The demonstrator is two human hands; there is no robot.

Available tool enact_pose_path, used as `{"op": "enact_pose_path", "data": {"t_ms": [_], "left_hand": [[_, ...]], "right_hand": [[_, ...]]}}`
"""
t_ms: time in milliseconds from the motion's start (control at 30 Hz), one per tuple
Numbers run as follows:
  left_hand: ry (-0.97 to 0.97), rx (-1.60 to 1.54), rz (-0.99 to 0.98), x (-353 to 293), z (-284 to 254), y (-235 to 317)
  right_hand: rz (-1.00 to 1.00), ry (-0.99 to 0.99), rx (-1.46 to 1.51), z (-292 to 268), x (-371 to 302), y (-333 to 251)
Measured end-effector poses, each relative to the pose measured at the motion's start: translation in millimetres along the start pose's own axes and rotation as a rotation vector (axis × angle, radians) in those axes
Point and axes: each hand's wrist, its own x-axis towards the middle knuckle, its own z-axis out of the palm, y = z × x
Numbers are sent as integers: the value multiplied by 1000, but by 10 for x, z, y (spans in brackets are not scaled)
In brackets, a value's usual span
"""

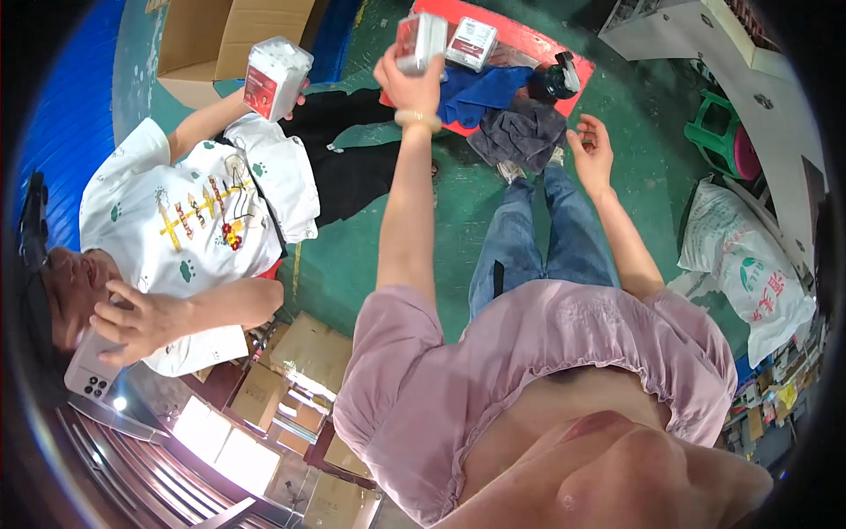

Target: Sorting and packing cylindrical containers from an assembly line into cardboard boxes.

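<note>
My left hand is closed around a small clear plastic box with a red and white label, held up above the red table. A second box of the same kind lies on the table just to its right. Below them are a bunched blue cloth and a crumpled grey cloth at the near edge. My right hand hangs beside the table's near right corner, fingers apart and holding nothing. A dark round object, its kind unclear, sits at the table's right side.
On the left, a co-worker holds a similar box in one hand and a phone in the other. An open cardboard carton stands behind. At right are a green stool and a white woven sack.
</note>
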Motion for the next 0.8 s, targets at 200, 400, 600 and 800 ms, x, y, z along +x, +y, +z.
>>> {"op": "enact_pose_path", "data": {"t_ms": [200, 400, 600, 800], "left_hand": [[-43, 188, 93, 701, 597, -596], [-52, 400, 148, 485, 823, -809], [-204, 573, 458, -106, 768, -344], [-299, 11, 96, -284, 709, -102]], "right_hand": [[-211, 28, -139, 136, 141, -87], [-255, -24, -152, 82, 260, -77], [-439, 31, -215, 115, 324, -165], [-544, 87, -347, 126, 502, -192]]}}
